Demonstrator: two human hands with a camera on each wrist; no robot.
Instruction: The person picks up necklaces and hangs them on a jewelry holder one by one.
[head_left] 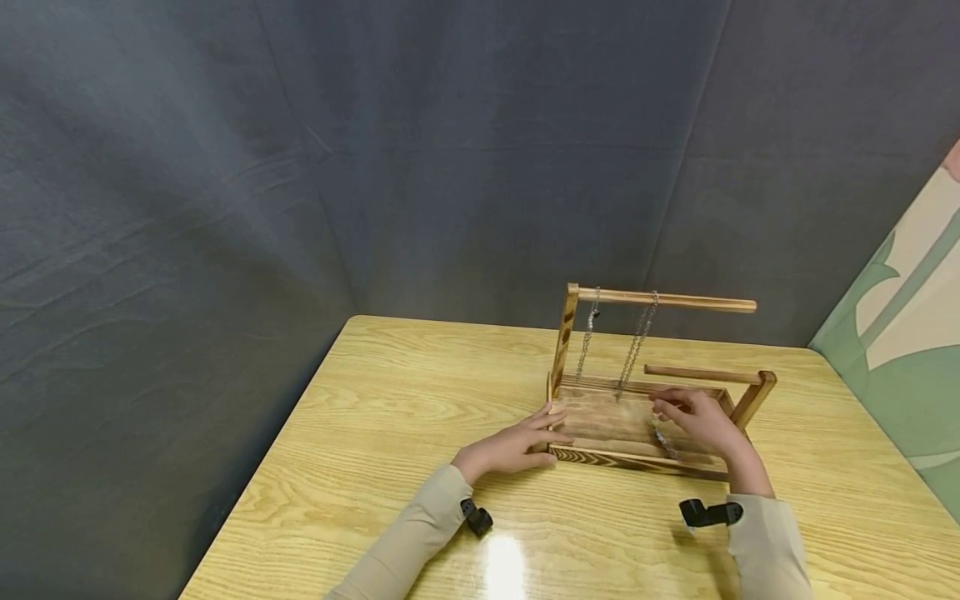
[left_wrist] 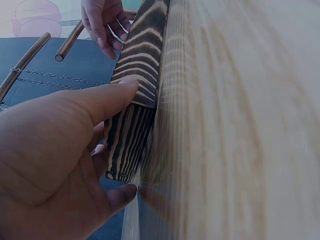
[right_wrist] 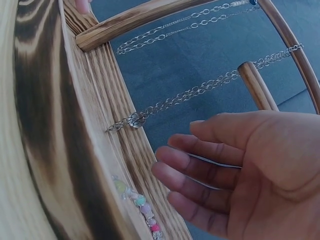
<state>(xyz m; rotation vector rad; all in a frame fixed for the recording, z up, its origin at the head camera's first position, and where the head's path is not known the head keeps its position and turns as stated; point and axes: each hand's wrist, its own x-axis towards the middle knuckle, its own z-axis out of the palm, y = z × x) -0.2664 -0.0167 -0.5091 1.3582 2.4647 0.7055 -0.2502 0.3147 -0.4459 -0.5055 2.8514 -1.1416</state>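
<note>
A wooden jewelry stand (head_left: 630, 461) with a tray base and two bars stands on the table. My left hand (head_left: 517, 446) grips its front left corner; in the left wrist view the thumb lies over the tray wall (left_wrist: 142, 55) and the other fingers go round the end. Over the right part of the tray, my right hand (head_left: 701, 421) hangs with loosely bent fingers, nothing between them. Below it a beaded bracelet (right_wrist: 142, 205) with pastel and pink beads lies in the tray. Silver chains (head_left: 636, 346) and a chain with pale beads (head_left: 587, 337) hang from the taller bar.
The taller bar (head_left: 697, 302) reaches right from the left post; the lower bar (head_left: 697, 374) reaches left from the right post. Behind the wood-grain table (head_left: 420, 383) hangs a dark curtain (head_left: 480, 167). A patterned panel (head_left: 900, 350) stands at the right.
</note>
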